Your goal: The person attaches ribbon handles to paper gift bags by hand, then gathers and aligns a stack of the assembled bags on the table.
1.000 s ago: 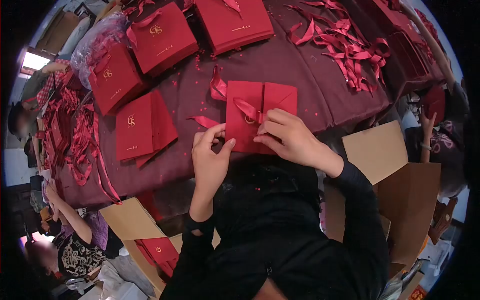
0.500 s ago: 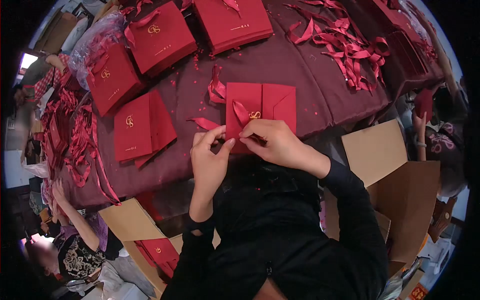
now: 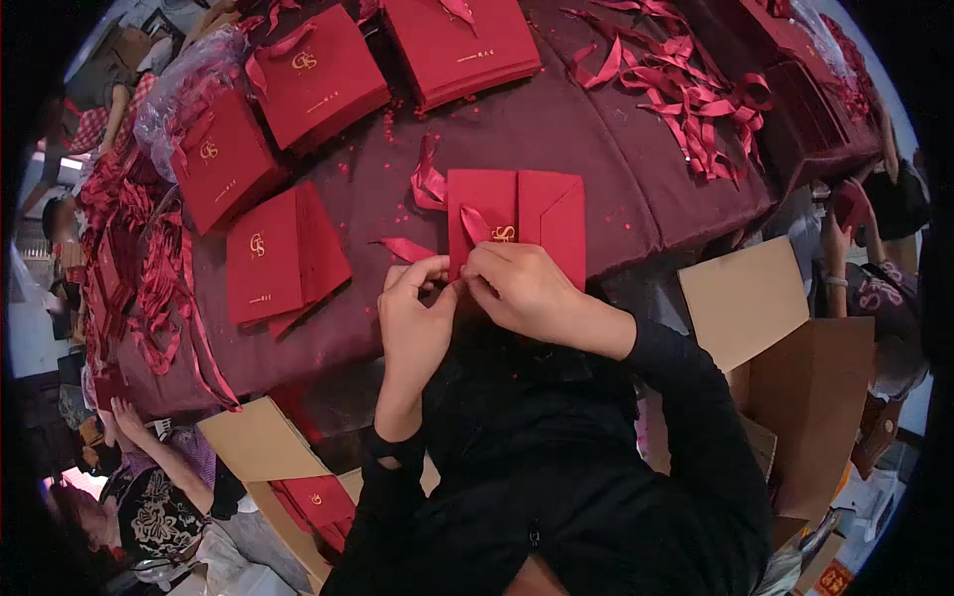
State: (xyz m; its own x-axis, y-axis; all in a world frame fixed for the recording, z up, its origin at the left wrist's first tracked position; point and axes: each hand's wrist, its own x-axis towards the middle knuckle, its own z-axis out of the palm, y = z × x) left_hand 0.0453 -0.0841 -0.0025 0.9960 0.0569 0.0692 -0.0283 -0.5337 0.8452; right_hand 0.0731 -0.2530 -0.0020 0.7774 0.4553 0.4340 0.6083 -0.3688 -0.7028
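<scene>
A red envelope-like folder [image 3: 552,228] with a gold monogram lies at the table's near edge, in front of me. My left hand [image 3: 415,318] is at its lower left corner, thumb and fingers pinched. Close beside it, my right hand [image 3: 517,288] also pinches, its fingertips almost touching my left thumb and covering the folder's lower part. What the fingertips hold is too small to make out. A red ribbon end [image 3: 475,223] rises above my right fingers, and another ribbon piece [image 3: 405,248] sticks out left of the folder.
Stacks of red folders [image 3: 323,74] stand at the back left; a smaller stack [image 3: 266,253] is nearer. Loose ribbons [image 3: 696,109] lie back right. Open cardboard boxes [image 3: 820,397] flank me below the table [image 3: 378,199]. Other people work at both sides.
My right hand has moved left and down across the folder to my left thumb, uncovering more of the folder's right side. My left hand has barely moved.
</scene>
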